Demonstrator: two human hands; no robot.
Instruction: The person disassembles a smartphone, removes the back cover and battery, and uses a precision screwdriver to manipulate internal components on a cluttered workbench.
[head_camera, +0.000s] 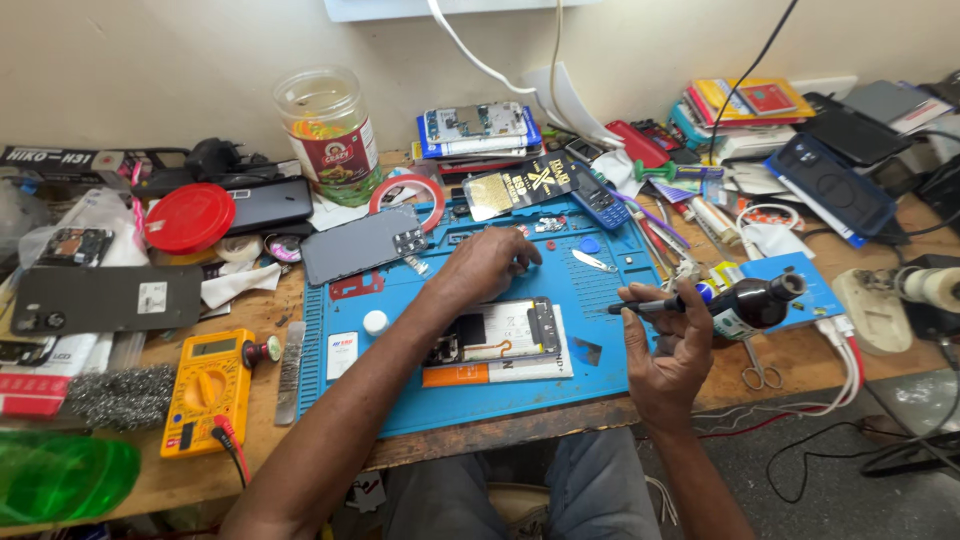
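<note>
Left hand curled, fingertips down on blue silicone repair mat, just above opened smartphone with exposed insides. Right hand, right of phone, pinches black screwdriver-like tool and grips dark brown glass bottle.

A blue work mat covered the middle of the brown wooden desk. A yellow multimeter with red and black leads lay toward the left front edge, beside grey steel wool. A red lid sat near the back left. The right hand held a dark brown bottle.
</note>
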